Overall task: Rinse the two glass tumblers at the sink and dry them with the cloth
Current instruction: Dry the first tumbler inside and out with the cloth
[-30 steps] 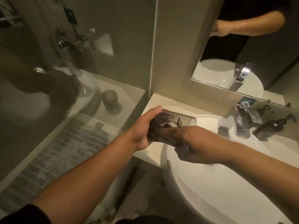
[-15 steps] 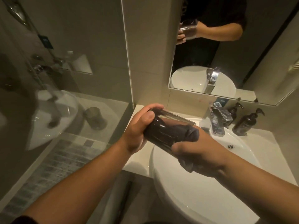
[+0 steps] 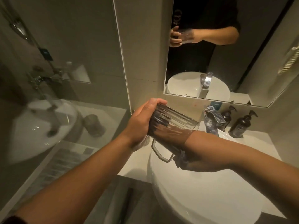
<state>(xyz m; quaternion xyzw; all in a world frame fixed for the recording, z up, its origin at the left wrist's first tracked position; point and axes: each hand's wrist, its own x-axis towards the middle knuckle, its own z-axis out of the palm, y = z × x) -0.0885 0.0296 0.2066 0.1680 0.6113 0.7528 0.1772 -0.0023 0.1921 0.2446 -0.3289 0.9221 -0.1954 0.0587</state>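
Observation:
A ribbed glass tumbler [image 3: 174, 121] with a handle lies tilted above the left rim of the white sink [image 3: 202, 199], its mouth toward the tap and its handle hanging down. My left hand [image 3: 140, 125] grips its base end. My right hand [image 3: 199, 163] is under the tumbler and holds a dark cloth [image 3: 180, 157] against its lower side; my right wrist shows through the glass. The second tumbler appears only as a reflection [image 3: 93, 126] in the shower panel, and a sliver of ribbed glass [image 3: 146, 141] shows beneath my left hand.
A chrome tap [image 3: 212, 122] stands behind the basin, with two dark pump bottles [image 3: 239, 125] to its right on the counter. A mirror [image 3: 242, 70] hangs above. A glass shower panel [image 3: 64, 94] closes off the left side.
The tumbler has turned, so its handle now hangs down. My right hand with the cloth has slid from the tumbler's side to underneath it. My left hand keeps its hold.

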